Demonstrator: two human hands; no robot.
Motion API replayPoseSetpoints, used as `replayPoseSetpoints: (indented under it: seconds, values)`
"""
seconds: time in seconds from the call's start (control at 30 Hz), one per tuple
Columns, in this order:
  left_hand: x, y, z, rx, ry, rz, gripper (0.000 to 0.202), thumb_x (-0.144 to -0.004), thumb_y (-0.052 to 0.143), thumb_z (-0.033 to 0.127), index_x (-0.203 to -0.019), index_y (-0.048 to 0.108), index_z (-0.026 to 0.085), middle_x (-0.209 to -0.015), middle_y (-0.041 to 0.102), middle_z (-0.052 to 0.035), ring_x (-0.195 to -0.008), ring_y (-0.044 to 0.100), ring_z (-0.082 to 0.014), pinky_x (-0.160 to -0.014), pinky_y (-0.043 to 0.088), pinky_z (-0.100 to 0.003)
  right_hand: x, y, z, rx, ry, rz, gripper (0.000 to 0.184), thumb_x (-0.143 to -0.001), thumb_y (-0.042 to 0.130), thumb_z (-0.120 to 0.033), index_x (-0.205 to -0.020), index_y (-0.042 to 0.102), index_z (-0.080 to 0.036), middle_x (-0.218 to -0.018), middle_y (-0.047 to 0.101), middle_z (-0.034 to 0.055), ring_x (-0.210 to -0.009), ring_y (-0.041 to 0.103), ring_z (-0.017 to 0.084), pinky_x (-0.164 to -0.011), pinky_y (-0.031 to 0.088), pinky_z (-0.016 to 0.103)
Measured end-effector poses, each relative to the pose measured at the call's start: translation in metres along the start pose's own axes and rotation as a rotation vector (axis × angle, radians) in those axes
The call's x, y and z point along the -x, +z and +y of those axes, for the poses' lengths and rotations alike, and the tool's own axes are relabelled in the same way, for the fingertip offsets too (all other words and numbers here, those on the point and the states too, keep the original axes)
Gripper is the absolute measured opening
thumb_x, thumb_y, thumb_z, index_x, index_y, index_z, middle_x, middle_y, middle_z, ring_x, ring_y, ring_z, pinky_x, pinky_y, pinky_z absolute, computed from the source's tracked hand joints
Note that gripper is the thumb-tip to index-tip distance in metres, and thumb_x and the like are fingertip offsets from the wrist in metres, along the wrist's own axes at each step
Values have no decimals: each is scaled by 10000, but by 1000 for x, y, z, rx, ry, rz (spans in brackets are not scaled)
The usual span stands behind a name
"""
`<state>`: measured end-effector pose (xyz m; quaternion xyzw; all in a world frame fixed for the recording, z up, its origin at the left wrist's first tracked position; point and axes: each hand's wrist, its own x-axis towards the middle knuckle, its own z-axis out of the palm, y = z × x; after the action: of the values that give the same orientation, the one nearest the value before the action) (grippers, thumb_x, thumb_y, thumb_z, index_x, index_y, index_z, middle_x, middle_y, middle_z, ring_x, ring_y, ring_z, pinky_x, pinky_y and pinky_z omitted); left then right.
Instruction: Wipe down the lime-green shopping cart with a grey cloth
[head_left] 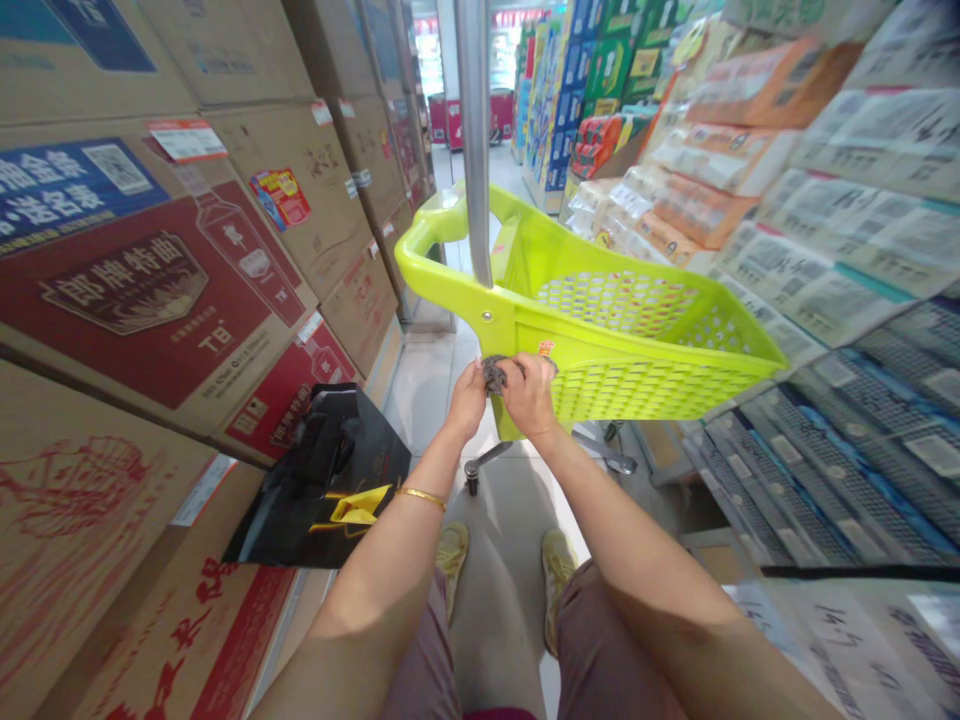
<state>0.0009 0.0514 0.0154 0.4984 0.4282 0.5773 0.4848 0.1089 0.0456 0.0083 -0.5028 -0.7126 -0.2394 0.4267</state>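
A small crumpled grey cloth is bunched between my two hands, against the side of a lime-green plastic shopping basket. My left hand pinches the cloth's left edge. The fingers of my right hand are wrapped over its right part, near a small red and white sticker. A metal pole rises by the handle end of the basket. Below, a caster on a metal leg touches the floor.
Stacked cartons wall the left side, with a black bag beside them. Shelves of packaged goods line the right. Tiled floor runs down the aisle toward red crates. My shoes stand below my arms.
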Motion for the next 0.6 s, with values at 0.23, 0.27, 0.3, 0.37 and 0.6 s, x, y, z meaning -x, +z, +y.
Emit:
replayPoseSetpoints:
  seconds: [0.23, 0.27, 0.3, 0.37, 0.6]
  values:
    - [5, 2, 8, -94, -9, 21, 488, -849, 383, 593, -829, 574, 145, -693, 570, 1, -680, 498, -109, -665, 422, -228, 35, 3, 8, 63, -165, -165, 235, -876, 431, -185, -1002, 623, -239, -931, 574, 62, -909, 444, 175, -800, 324, 323]
    - [5, 2, 7, -99, -3, 28, 494, -845, 382, 601, -828, 571, 144, -698, 572, -1, -686, 500, -111, -667, 422, -228, 36, 3, 8, 64, -174, -169, 238, -874, 434, -181, -1009, 620, -241, -939, 576, 63, -917, 445, 175, -808, 323, 327]
    - [5, 3, 7, -102, 7, 31, 499, -843, 381, 606, -831, 570, 144, -715, 579, -6, -697, 504, -112, -673, 423, -229, 36, 3, 9, 64, -177, -161, 238, -873, 435, -180, -1008, 620, -243, -939, 576, 62, -921, 446, 176, -813, 322, 328]
    - [4, 3, 4, -99, 32, 27, 511, -843, 375, 612, -851, 572, 141, -770, 599, -21, -734, 518, -118, -696, 428, -234, 29, 2, 9, 68, -164, -119, 232, -874, 433, -185, -990, 623, -247, -933, 568, 57, -923, 446, 174, -819, 323, 326]
    - [4, 0, -2, -33, 30, -20, 497, -848, 398, 589, -960, 585, 142, -950, 636, -63, -923, 552, -162, -850, 430, -283, -25, -12, -4, 31, 29, 177, 209, -881, 427, -209, -988, 603, -241, -987, 523, 69, -948, 431, 176, -848, 319, 338]
